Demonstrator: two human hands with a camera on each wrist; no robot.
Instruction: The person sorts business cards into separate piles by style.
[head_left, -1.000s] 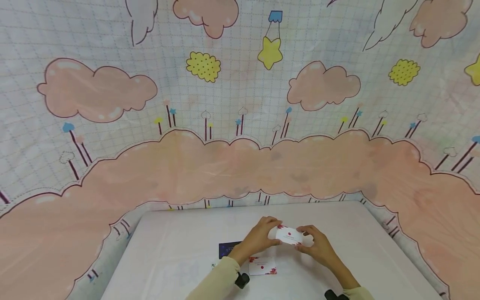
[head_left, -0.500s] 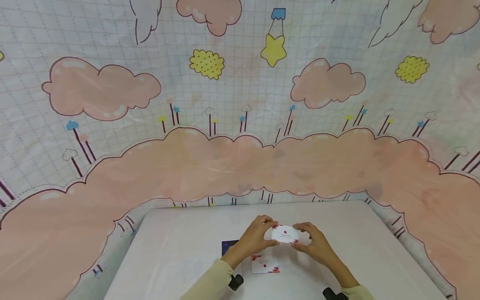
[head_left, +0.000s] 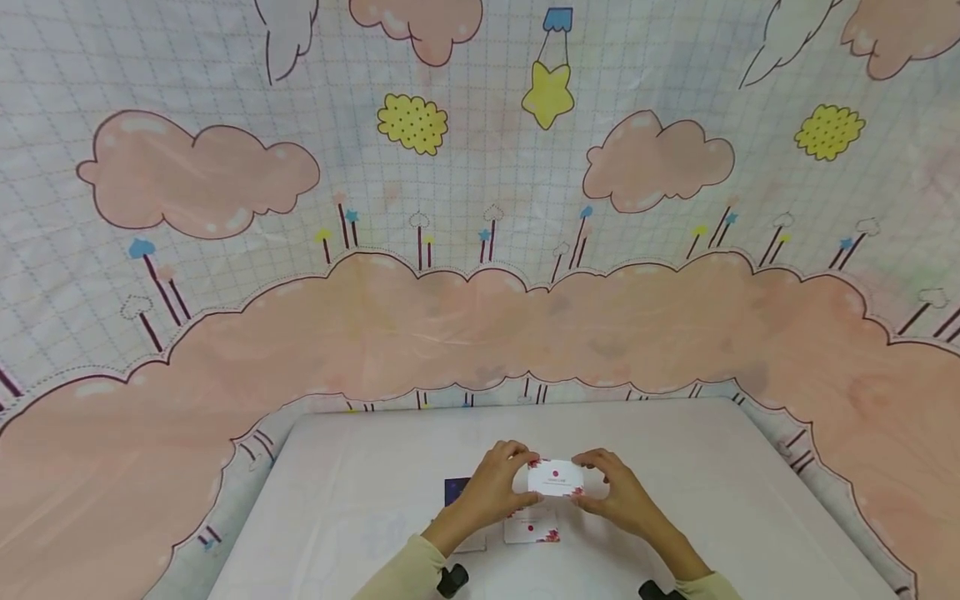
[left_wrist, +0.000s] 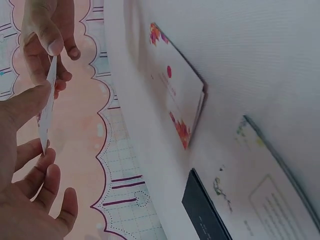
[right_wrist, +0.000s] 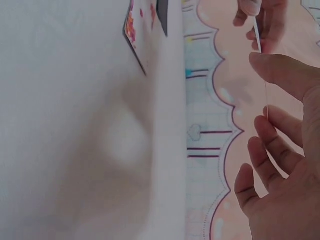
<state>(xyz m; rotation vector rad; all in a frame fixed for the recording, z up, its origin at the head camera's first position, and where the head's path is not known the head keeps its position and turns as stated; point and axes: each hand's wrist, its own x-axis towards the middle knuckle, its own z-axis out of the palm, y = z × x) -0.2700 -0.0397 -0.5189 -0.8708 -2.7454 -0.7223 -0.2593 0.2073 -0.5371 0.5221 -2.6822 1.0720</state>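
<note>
Both hands hold one small white card (head_left: 556, 478) above the table (head_left: 750, 500), pinched by its short ends. Left hand (head_left: 491, 492) grips the card's left end, thumb underneath and fingers curled over the top edge. Right hand (head_left: 618, 496) grips the right end the same way. From the left wrist camera the card (left_wrist: 47, 107) shows edge-on, a thin white strip between the left hand's thumb (left_wrist: 22, 102) and the right hand's fingertips (left_wrist: 50, 42). The right wrist camera also gives it edge-on (right_wrist: 257, 32), very thin, hard to see lower down.

Card look: white face turned up toward the head camera, red dot near its centre, a line of tiny print under the dot (too small to read), red-orange floral marks at its corners. It lies roughly level, long side running left to right.

No containers in view.

All places relative to the held card: a second floral card (head_left: 531, 530) lies flat on the table just below it, nearer the person, same red dot and corner flowers; it shows clearer from the left wrist (left_wrist: 175, 85). A dark blue card (head_left: 455, 490) lies on the table to the left, partly hidden behind the left hand. A pale printed card (left_wrist: 270, 185) lies beside the dark one, seen in the left wrist view. Cloud-print backdrop (head_left: 480, 250) hangs behind the table.
</note>
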